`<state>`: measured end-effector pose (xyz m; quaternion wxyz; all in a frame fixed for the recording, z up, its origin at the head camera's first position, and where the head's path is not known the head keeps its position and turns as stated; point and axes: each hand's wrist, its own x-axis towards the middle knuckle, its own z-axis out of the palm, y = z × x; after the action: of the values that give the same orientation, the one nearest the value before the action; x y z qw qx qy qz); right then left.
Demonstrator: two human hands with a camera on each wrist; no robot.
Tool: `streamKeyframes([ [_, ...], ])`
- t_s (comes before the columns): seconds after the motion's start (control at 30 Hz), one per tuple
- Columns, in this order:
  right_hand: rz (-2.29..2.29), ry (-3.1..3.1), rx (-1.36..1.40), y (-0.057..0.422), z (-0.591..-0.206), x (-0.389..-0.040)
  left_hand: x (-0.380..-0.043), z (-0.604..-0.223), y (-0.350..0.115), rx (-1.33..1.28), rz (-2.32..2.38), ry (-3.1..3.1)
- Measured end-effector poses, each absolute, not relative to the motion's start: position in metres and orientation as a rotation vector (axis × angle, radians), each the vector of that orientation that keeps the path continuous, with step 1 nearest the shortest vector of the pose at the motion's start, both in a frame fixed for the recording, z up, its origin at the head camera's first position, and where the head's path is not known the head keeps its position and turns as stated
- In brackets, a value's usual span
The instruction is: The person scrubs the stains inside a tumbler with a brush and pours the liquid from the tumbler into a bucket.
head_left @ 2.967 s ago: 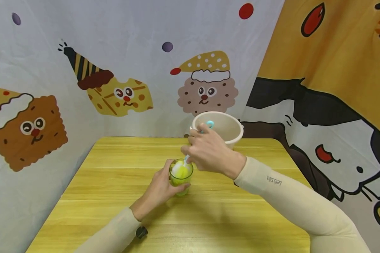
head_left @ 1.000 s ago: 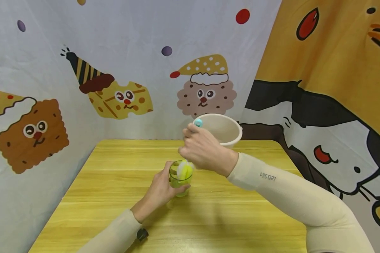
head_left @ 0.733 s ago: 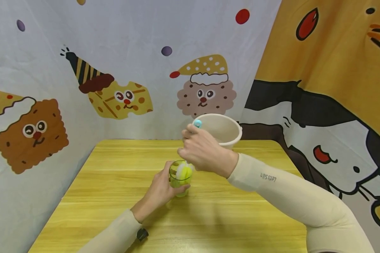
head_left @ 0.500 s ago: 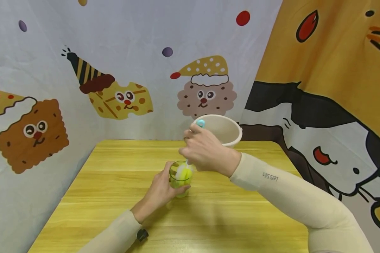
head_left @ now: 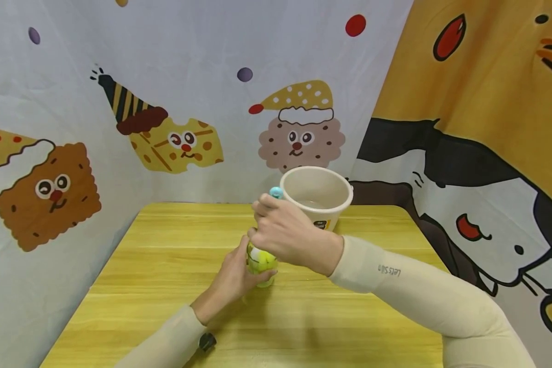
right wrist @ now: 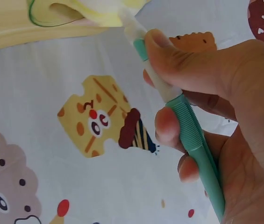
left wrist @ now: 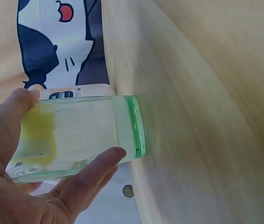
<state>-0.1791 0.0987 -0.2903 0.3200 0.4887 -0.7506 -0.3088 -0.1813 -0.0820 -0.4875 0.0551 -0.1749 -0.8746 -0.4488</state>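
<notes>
My left hand (head_left: 234, 273) grips a clear greenish drinking glass (left wrist: 85, 130) round its side. In the left wrist view the thick green base of the glass is right at the wooden tabletop. My right hand (head_left: 290, 235) holds a cup brush by its teal-and-white handle (right wrist: 198, 161), its fingers wrapped round it. The brush's yellow and white sponge head (head_left: 263, 259) is inside the glass, partly hidden by my right hand in the head view. The teal end (head_left: 276, 192) of the handle sticks up above my right hand.
A cream bucket (head_left: 333, 222) stands at the back of the wooden table (head_left: 165, 271), just behind my right hand. Cartoon-printed cloth (head_left: 202, 46) hangs behind and at both sides. A small black item (head_left: 207, 341) shows at my left sleeve.
My right hand has moved left and down over the glass with the brush, uncovering more of the bucket. The left hand and the glass have stayed almost in place.
</notes>
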Motion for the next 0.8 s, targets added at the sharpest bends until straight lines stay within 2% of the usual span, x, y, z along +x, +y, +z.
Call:
streamKeyframes([
  [0.8,-0.798,-2.135,1.154,0.089,-0.303,-0.194,-0.182,-0.491,-0.082,-0.586,-1.309,-2.591],
])
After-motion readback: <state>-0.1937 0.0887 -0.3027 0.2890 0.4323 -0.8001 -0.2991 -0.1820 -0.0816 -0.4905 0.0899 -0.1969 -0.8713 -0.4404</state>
